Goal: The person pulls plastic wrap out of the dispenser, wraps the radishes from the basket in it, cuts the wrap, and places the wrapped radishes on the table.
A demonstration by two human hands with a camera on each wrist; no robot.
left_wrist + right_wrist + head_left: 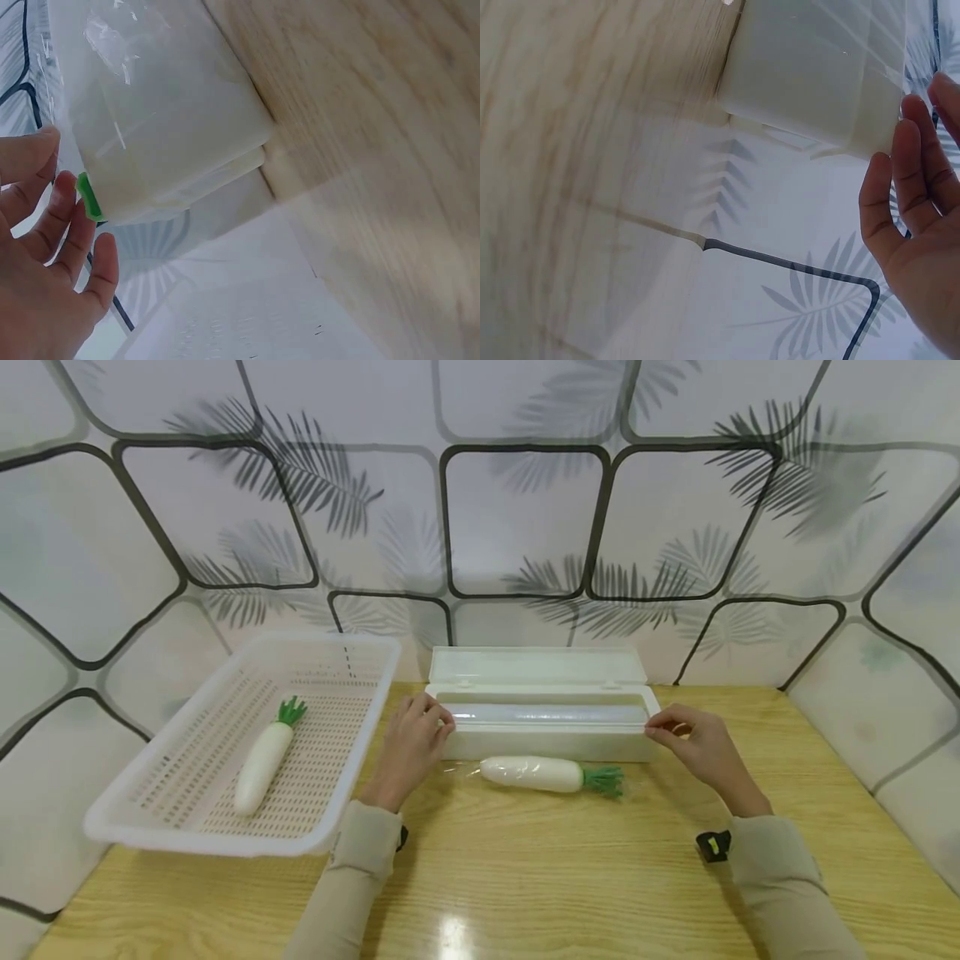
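A white cling film dispenser box (pixel 551 745) stands on the table with its lid (pixel 536 667) raised, a roll of film (pixel 555 713) inside. At its front left corner my left hand (pixel 411 739) pinches the clear film (pixel 112 45) between thumb and forefinger, beside a small green piece (pixel 88 196) on the box edge. My right hand (pixel 697 739) pinches the film at the front right corner, thumb against fingers. Clear film hangs over the box's front. Just before the box lies a white radish (pixel 532 773) with green leaves, shiny film around it.
To the left sits a white perforated basket (pixel 318 814), with another white radish (pixel 264 768) lying in it. A patterned wall covering (pixel 525 527) rises behind the box and along both sides of the wooden table (pixel 555 885).
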